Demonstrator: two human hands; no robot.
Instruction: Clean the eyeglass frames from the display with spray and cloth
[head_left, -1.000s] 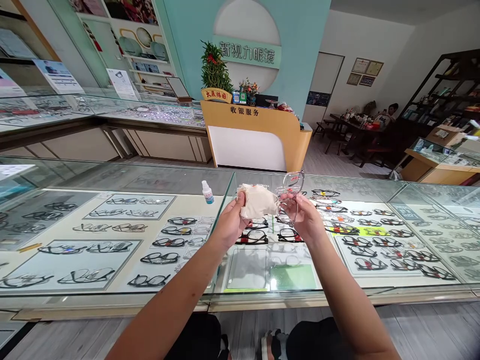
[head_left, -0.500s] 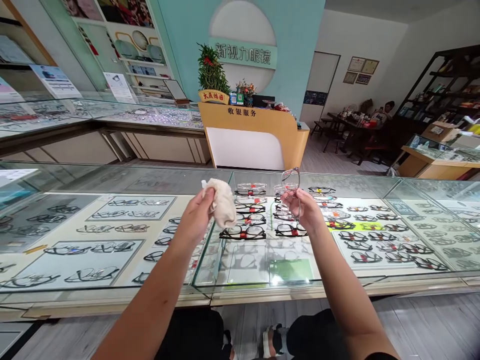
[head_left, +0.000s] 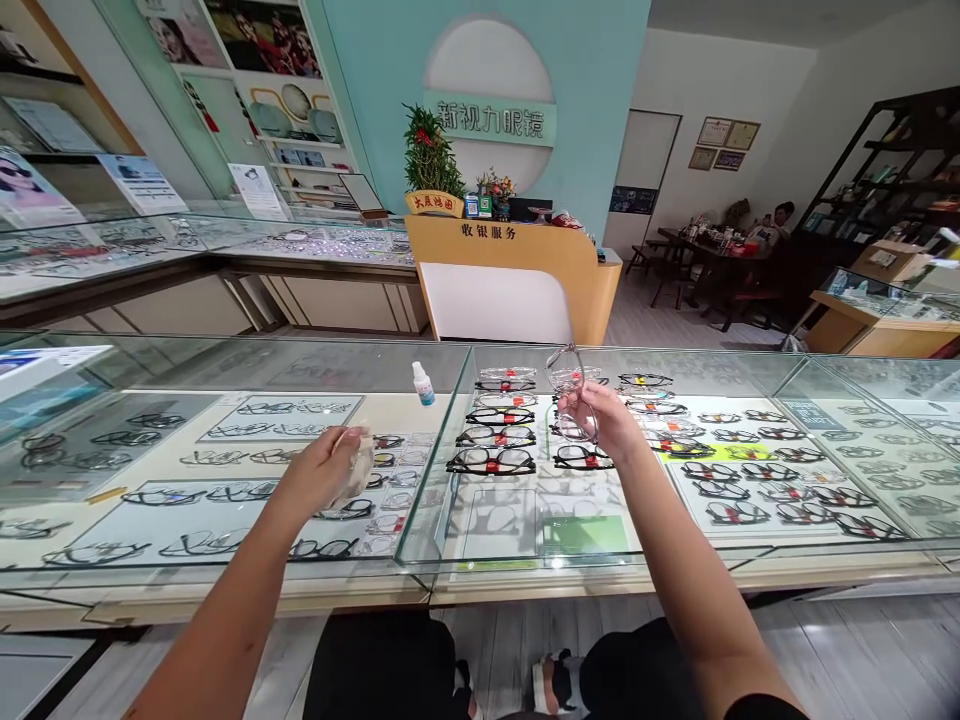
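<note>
Cream cloth [head_left: 356, 468], one piece, bunched in the left hand [head_left: 330, 465], with thumb and fingers closed on the upper end and the rest hanging down towards the lower left, long axis steeply slanted. Clear-rimmed glasses [head_left: 582, 376], one pair, pinched near the middle by the fingers of the right hand [head_left: 604, 415]; held above the glass-topped counter [head_left: 442, 590], one lens above the other, long axis close to upright in the view, top end leaning slightly left. Both hands well apart, left one low over the case to the left of the glass seam, right one over the middle case. Near the far edge, between the two hands and to the left of the seam, one small white bottle [head_left: 423, 385] with a blue label, cap upwards. Beneath the glass, just left of the right hand, one column of about six display frames [head_left: 491, 461], long axes running sideways; many more on both sides, too small to count surely. At far left, one yellow stick [head_left: 106, 495], lying nearly sideways. Beyond, one wood-edged cashier desk [head_left: 517, 250] with one leafy plant [head_left: 433, 155], four framed papers [head_left: 716, 132] on the wall and one seated person [head_left: 780, 225] at back right.
</note>
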